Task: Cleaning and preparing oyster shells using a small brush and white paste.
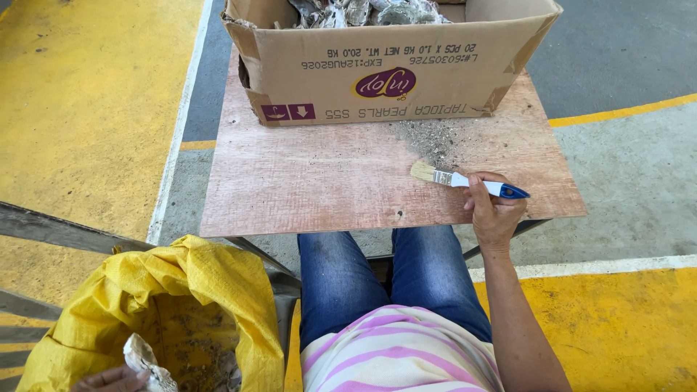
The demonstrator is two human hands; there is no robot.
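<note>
**Seated person at a plywood board: one hand in a sack, one on a brush**

Left to right. At the lower left edge the left hand reaches into the open mouth of a yellow woven sack. Its fingers curl around a crumpled grey-white lump, which stands up just beyond the fingertips; the hand is cut off by the frame, so the tightness of the grip cannot be told. Brownish debris lies inside the sack, below and to the right of those fingers. A grey metal frame runs behind the sack, on the far side of the hand.

In the middle, the person's knees in blue jeans pass under a bare plywood board; a pink-and-white striped shirt shows nearest the camera. On the far part of the board stands an open cardboard box holding more grey crumpled pieces.

At the right, the right hand rests at the near edge of the board, fingers closed around the blue-and-white handle of a paintbrush. The blue tip sticks out to the right of the fingers; the pale bristles point left of them, touching the board. A patch of grey dust lies just beyond the bristles, between the fingers and the box. Yellow-painted and grey concrete floor surrounds the board.
</note>
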